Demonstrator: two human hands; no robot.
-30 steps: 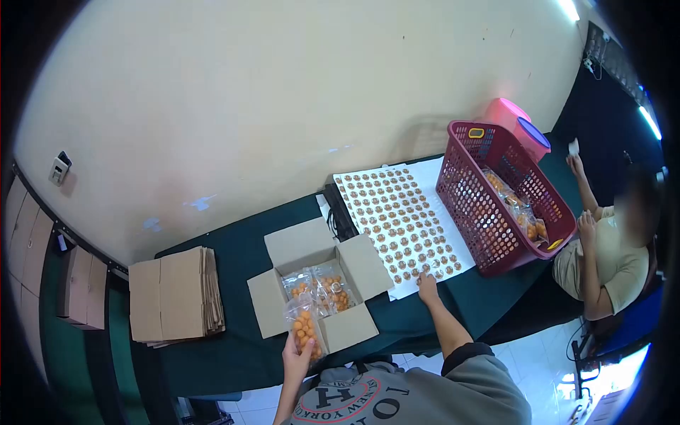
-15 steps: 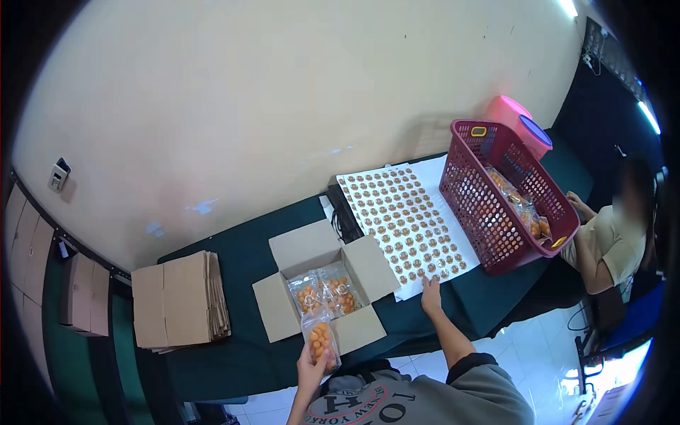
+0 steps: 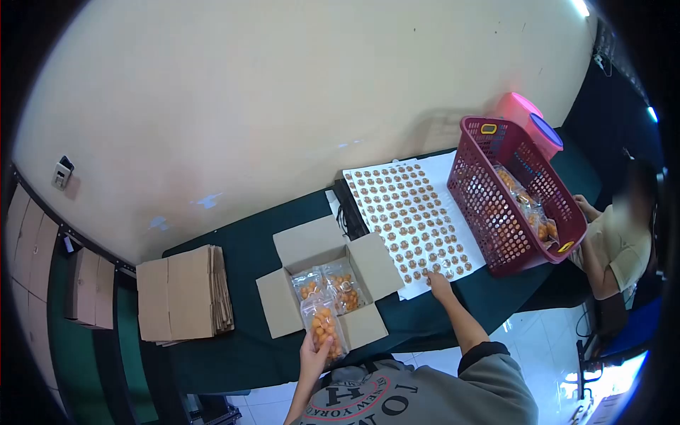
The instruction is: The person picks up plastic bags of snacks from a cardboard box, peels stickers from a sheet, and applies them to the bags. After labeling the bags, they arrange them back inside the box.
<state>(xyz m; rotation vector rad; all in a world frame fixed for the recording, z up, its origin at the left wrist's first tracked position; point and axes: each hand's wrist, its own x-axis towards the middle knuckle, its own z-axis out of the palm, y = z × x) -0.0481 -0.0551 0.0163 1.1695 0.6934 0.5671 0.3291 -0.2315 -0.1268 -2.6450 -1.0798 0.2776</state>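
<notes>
My left hand [image 3: 314, 358] grips a clear plastic bag of small round orange pieces [image 3: 324, 327], holding it over the near side of an open cardboard box [image 3: 302, 244]. Inside the box lie similar bags [image 3: 345, 289] with pale ring marks on them. At the near edge of a white sheet of round stickers [image 3: 418, 219] is my right hand [image 3: 440, 287]. Its fingertips are drawn together on the lowest rows of stickers; whether a sticker is between them is too small to see.
A stack of flattened cardboard boxes [image 3: 177, 294] is on the left of the dark green table [image 3: 248, 354]. At the right stands a maroon basket [image 3: 496, 212] with more bags [image 3: 528, 205], beside pink containers [image 3: 520, 110]. Another person [image 3: 605, 248] is by the basket.
My left hand has raised the bag slightly toward the box, turning its face more to view. My right hand's fingertips have shifted slightly at the sticker sheet. The whole view has shifted slightly.
</notes>
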